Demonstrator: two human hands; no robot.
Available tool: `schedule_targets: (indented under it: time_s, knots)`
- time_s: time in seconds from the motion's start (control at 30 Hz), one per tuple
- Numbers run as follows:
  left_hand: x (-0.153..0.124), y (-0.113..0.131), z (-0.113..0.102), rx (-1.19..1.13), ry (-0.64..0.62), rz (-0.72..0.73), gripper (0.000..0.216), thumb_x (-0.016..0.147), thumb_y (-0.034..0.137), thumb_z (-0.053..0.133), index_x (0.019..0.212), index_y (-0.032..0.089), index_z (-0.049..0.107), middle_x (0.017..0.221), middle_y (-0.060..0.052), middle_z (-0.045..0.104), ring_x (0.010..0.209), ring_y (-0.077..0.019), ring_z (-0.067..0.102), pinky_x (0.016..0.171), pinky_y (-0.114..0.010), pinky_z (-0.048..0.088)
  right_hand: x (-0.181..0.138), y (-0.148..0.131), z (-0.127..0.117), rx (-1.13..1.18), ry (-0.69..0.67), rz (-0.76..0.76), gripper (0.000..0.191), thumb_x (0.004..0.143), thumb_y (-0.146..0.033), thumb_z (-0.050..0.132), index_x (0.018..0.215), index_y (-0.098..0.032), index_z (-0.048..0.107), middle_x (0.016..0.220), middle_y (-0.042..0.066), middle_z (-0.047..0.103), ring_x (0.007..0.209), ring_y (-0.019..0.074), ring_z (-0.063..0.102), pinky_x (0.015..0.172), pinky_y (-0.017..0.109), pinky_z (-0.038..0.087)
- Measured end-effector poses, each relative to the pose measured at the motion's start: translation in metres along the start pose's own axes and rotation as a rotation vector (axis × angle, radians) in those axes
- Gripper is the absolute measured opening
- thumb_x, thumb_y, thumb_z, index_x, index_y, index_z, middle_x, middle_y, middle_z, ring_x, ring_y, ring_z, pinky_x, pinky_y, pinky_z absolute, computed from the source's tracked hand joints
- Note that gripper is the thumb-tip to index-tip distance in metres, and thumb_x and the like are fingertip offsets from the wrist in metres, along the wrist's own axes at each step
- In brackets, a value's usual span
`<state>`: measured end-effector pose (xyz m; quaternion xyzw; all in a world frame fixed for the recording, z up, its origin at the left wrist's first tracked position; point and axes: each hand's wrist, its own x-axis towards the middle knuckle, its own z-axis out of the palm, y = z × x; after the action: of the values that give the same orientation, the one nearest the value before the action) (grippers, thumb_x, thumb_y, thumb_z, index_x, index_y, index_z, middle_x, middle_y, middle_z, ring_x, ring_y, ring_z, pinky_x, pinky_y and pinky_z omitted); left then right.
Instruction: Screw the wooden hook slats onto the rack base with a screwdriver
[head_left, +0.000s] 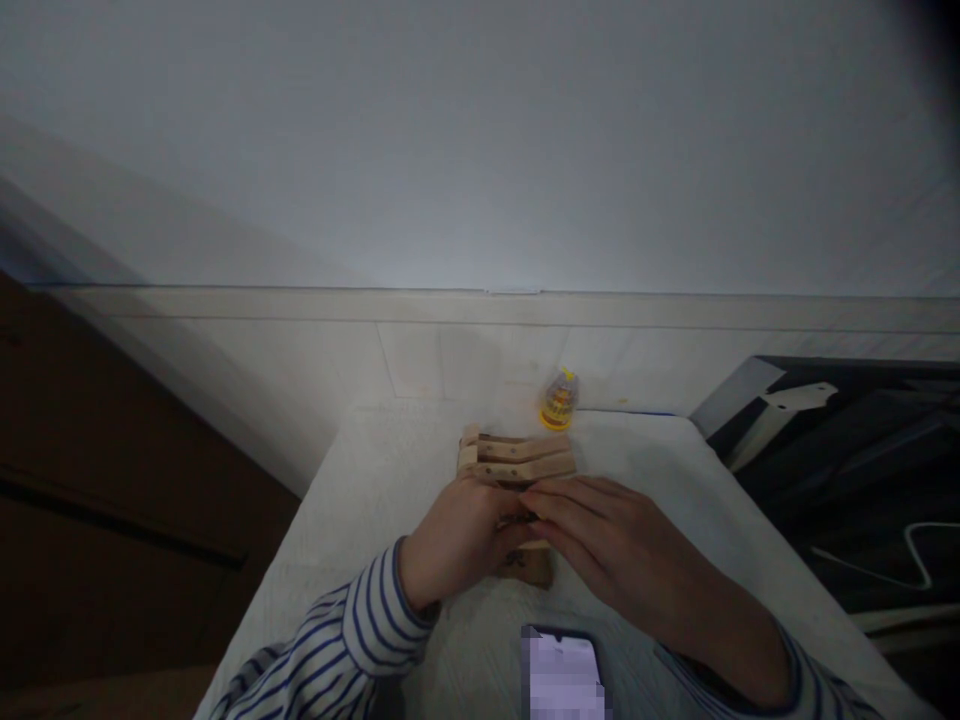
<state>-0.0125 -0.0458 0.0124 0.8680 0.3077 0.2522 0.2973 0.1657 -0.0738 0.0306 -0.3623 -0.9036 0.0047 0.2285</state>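
A small wooden structure of light slats (517, 455) lies on the white-covered table, with dark dots along its pieces. Over its near side my left hand (465, 540) and my right hand (611, 535) meet, fingertips pinched close together. Whatever sits between the fingers is mostly hidden. A brown wooden piece (532, 568) with dark marks shows just below the fingers; whether it joins the slats I cannot tell. Behind the slats stands a small clear bottle with a yellow tip and yellow base (559, 402).
A phone (566, 675) with a lit screen lies at the table's near edge. A pale wall (480, 150) rises behind the white tabletop (360, 490). Dark brown furniture (135, 480) is at left, and a dark open space with a white cable (911, 560) is at right.
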Motion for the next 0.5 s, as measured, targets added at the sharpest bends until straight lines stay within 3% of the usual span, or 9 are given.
schedule_targets:
  time_s: [0.13, 0.33, 0.5]
  knots:
    - [0.001, 0.0019, -0.0024, -0.041, -0.039, 0.024, 0.023, 0.088, 0.029, 0.054, 0.108, 0.021, 0.063, 0.109, -0.004, 0.066, 0.101, -0.016, 0.06, 0.09, -0.027, 0.043, -0.0004, -0.0002, -0.0011, 0.014, -0.016, 0.025, 0.021, 0.085, -0.015, 0.049, 0.103, -0.016, 0.061, 0.101, 0.01, 0.068, 0.089, 0.0222, 0.065, 0.075, 0.039, 0.055]
    - [0.0003, -0.0005, -0.0003, 0.039, -0.032, -0.012, 0.016, 0.086, 0.027, 0.057, 0.096, 0.02, 0.067, 0.101, -0.005, 0.069, 0.096, -0.0176, 0.062, 0.086, -0.027, 0.044, 0.0001, -0.0004, -0.0019, 0.018, -0.042, 0.051, 0.017, 0.085, -0.016, 0.051, 0.099, -0.016, 0.061, 0.096, 0.008, 0.068, 0.086, 0.0219, 0.064, 0.074, 0.039, 0.054]
    - [-0.0012, -0.0021, 0.0009, 0.086, -0.007, -0.042, 0.017, 0.084, 0.026, 0.06, 0.097, 0.021, 0.068, 0.101, -0.004, 0.069, 0.096, -0.0188, 0.062, 0.085, -0.027, 0.044, 0.0003, -0.0009, -0.0005, 0.036, -0.041, 0.06, 0.017, 0.085, -0.014, 0.051, 0.099, -0.016, 0.06, 0.096, 0.008, 0.067, 0.085, 0.0215, 0.064, 0.073, 0.039, 0.054]
